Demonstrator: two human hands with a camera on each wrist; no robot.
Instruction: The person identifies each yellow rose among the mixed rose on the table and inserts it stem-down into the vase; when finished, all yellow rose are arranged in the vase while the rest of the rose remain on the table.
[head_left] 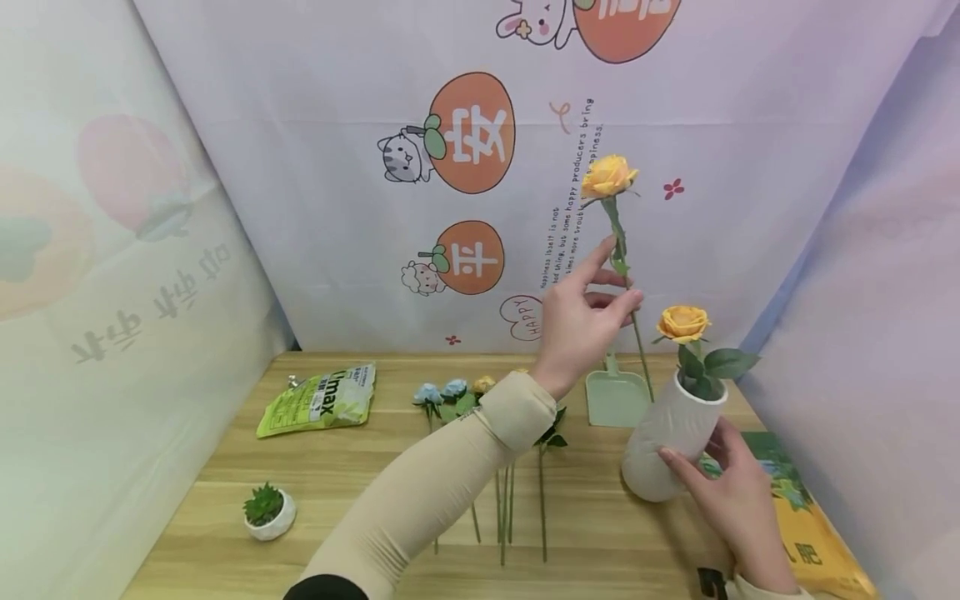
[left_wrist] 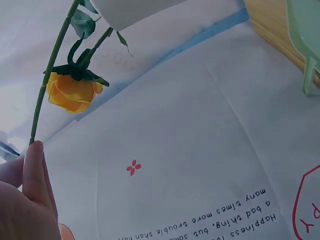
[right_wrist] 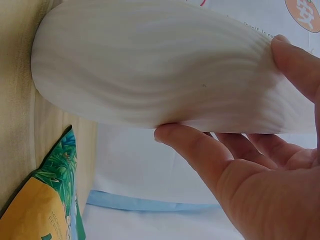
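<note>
We pinch a yellow rose (head_left: 608, 177) mid-stem w/ our left hand (head_left: 581, 321), stem near-upright & up-left of the white vase (head_left: 667, 433), which our right hand (head_left: 738, 500) cups at its lower side, its mouth apparently just right of the stem's tip.

The sleeve (head_left: 442, 492) hides part of the flower stems (head_left: 504, 500) — and the print on the green packet (head_left: 321, 402) is unreadable (too small).
</note>
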